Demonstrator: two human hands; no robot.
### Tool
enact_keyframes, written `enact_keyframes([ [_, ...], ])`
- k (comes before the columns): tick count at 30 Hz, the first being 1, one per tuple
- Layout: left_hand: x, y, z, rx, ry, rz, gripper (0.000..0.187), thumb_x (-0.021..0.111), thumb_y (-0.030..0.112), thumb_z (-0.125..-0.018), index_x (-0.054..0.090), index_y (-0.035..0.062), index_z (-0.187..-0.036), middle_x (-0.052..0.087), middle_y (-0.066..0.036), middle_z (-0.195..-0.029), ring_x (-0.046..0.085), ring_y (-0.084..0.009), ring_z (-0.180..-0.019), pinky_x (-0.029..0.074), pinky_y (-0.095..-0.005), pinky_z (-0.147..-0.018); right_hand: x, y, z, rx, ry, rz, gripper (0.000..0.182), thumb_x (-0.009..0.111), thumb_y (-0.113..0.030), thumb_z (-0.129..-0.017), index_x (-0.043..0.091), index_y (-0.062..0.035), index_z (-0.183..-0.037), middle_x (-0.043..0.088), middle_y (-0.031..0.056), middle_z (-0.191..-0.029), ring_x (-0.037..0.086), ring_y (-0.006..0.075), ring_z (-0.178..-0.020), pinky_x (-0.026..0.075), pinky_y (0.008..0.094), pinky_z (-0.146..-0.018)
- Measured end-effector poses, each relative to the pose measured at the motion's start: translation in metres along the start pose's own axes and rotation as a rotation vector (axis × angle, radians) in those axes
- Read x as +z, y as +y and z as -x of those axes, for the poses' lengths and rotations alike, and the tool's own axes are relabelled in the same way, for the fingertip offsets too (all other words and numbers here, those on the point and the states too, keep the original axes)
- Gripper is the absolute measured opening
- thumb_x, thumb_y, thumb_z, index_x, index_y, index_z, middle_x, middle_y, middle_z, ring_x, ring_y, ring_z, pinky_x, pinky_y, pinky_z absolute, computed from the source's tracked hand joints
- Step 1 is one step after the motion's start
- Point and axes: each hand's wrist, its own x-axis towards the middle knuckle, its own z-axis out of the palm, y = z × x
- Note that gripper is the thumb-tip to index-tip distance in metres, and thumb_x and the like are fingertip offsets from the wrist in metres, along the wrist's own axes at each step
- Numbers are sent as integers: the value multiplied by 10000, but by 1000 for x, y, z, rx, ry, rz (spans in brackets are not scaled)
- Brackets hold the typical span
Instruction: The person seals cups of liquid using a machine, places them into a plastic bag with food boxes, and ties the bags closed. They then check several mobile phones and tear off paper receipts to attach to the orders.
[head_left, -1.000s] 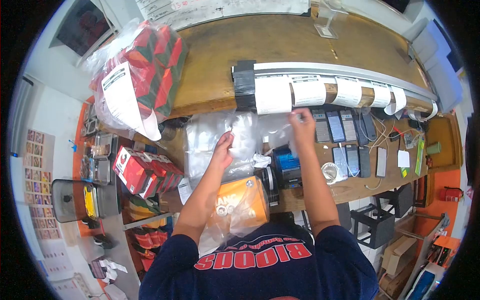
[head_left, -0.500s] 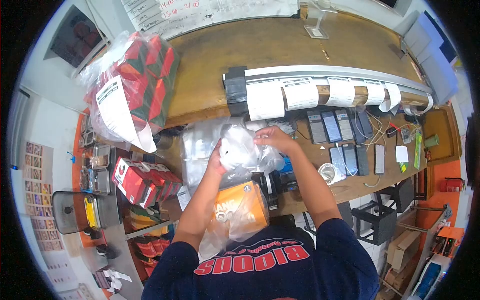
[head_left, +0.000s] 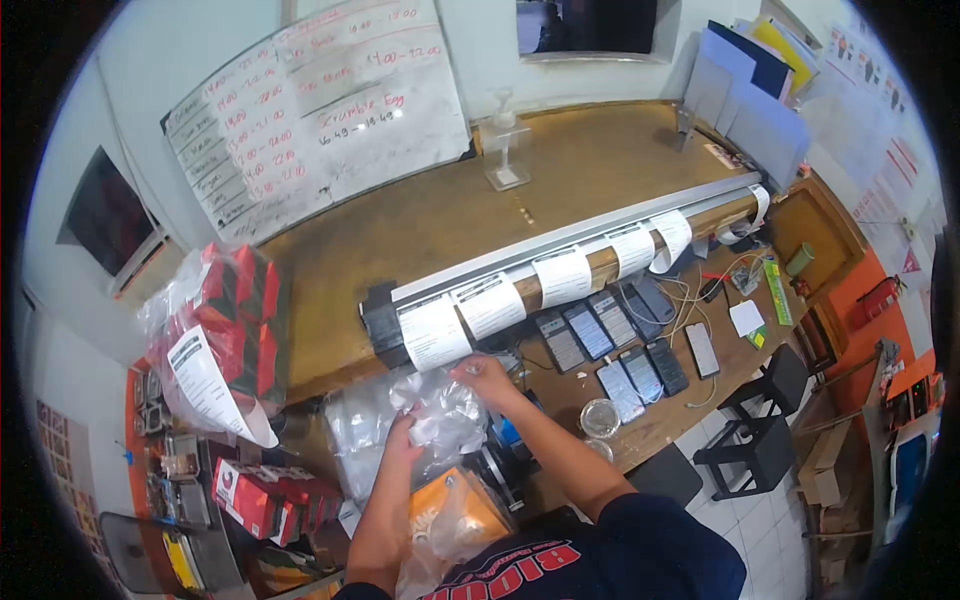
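Note:
A crumpled clear plastic bag (head_left: 437,415), whitish where it bunches up, is between my two hands. My left hand (head_left: 402,436) grips it along its left side. At its upper right, the fingers of my right hand (head_left: 484,380) are pinched together on the plastic. Beneath lies a pile of flat clear plastic bags (head_left: 355,440) on the counter. Close to my body stands an orange box (head_left: 440,508), partly inside another clear bag. A dark device (head_left: 497,468) sits just right of the box, partly hidden by my right arm.
Printed receipts (head_left: 487,303) hang from a metal rail (head_left: 590,235) ahead. Several phones (head_left: 600,330) with cables lie to the right, near a round clear container (head_left: 600,418). Bagged red boxes (head_left: 225,320) stand left, with more red boxes (head_left: 262,497) below. Black stools (head_left: 745,450) are at right.
The head view has tilted up and turned, showing more of the whiteboard and back wall. Both hands stay on the crumpled bag, which has shifted slightly in shape.

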Motion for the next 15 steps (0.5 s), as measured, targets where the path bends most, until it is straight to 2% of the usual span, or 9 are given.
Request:
enact_keyframes([
  [1,4,1,0,8,7,-13,413,670,93,-944,513,96,-1326,636,-136,-1235,647,-322,-1134,554,-523,-947,-4,3,-2,-165,91,95,120,792,-107,-857,718,-14,-834,697,71,-984,632,129,-888,497,295,-780],
  [5,15,5,-7,15,13,-111,410,657,62,-949,511,93,-1331,637,-135,-1234,655,-314,-1123,555,-513,-961,-23,16,-13,-152,241,37,127,786,-101,-852,703,-6,-838,672,79,-1078,611,133,-945,485,297,-804],
  [7,11,4,-15,24,10,-114,412,651,53,-951,511,90,-1336,639,-132,-1236,657,-316,-1119,554,-513,-968,-31,12,-16,-69,392,-27,130,775,-105,-862,688,-9,-850,676,66,-987,605,127,-883,484,290,-781],
  [12,-17,-2,-57,36,14,-56,470,684,90,-939,496,77,-1369,624,-137,-1258,624,-333,-1175,525,-531,-987,-59,-31,0,3,426,-244,178,796,-140,-851,679,-17,-906,671,51,-901,594,121,-842,481,290,-772],
  [14,-18,-4,-60,111,406,-720,594,748,187,-907,463,40,-1406,600,-154,-1293,578,-346,-1221,471,-520,-1026,-66,-35,4,-5,434,-339,152,784,-113,-864,664,-36,-916,665,29,-892,587,103,-838,474,268,-771],
  [15,-15,-5,-57,109,405,-719,594,748,187,-907,463,40,-1406,600,-154,-1293,578,-346,-1221,471,-520,-1026,-68,-32,5,-3,436,-337,152,784,-113,-864,664,-36,-916,665,29,-892,587,103,-838,474,268,-771],
])
